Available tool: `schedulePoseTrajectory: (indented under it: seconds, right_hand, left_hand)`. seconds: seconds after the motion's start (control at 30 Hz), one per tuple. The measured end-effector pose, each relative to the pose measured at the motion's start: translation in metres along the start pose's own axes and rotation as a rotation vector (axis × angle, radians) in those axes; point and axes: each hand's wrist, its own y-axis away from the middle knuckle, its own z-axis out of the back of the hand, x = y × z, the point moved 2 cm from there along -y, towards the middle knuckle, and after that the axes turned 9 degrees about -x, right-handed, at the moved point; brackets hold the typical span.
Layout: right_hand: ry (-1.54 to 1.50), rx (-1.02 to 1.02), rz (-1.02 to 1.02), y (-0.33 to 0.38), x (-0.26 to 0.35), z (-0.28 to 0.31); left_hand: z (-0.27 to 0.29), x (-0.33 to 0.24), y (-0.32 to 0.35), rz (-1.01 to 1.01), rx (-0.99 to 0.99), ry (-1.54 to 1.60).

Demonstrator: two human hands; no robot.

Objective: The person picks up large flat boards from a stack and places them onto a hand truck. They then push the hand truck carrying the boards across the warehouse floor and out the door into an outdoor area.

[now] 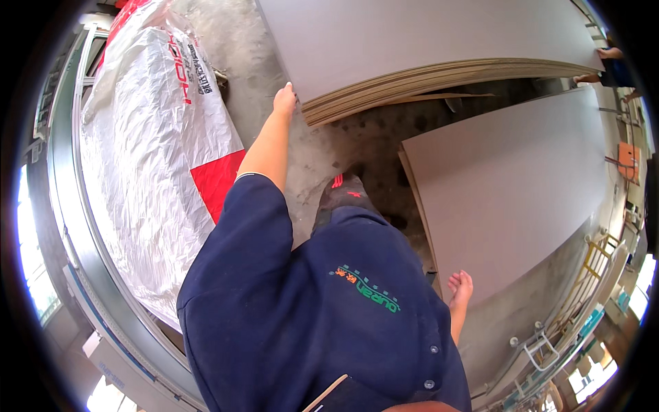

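My left hand is stretched forward and grips the near corner of the top grey board on a thick stack of boards. My right hand hangs low at my side with its fingers curled on the near edge of a second grey board that lies lower to the right. My dark blue shirt and one dark shoe with red marks fill the middle of the view.
A large white and red plastic sheet covers a pile on my left beside a metal frame. Another person's hands hold the far end of the stack. The concrete floor shows between the boards. Yellow machine parts stand at the right.
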Motion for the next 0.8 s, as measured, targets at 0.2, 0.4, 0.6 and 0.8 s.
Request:
schedulePoseTrajectory:
  seconds: [0.2, 0.4, 0.6, 0.8]
  right_hand:
    - [0.008, -0.079, -0.078, 0.023, -0.016, 0.001]
    - [0.026, -0.034, -0.159, 0.031, -0.044, -0.016]
    - [0.023, -0.088, -0.157, 0.035, -0.023, -0.016]
    - [-0.033, -0.094, -0.069, 0.032, 0.007, -0.02]
  left_hand:
    - [-0.012, -0.044, 0.033, 0.148, -0.014, -0.02]
    - [-0.02, -0.056, 0.047, 0.161, -0.237, -0.146]
    - [-0.007, -0.053, -0.007, 0.185, -0.102, -0.066]
    - [0.006, -0.095, 0.008, -0.052, -0.253, -0.763]
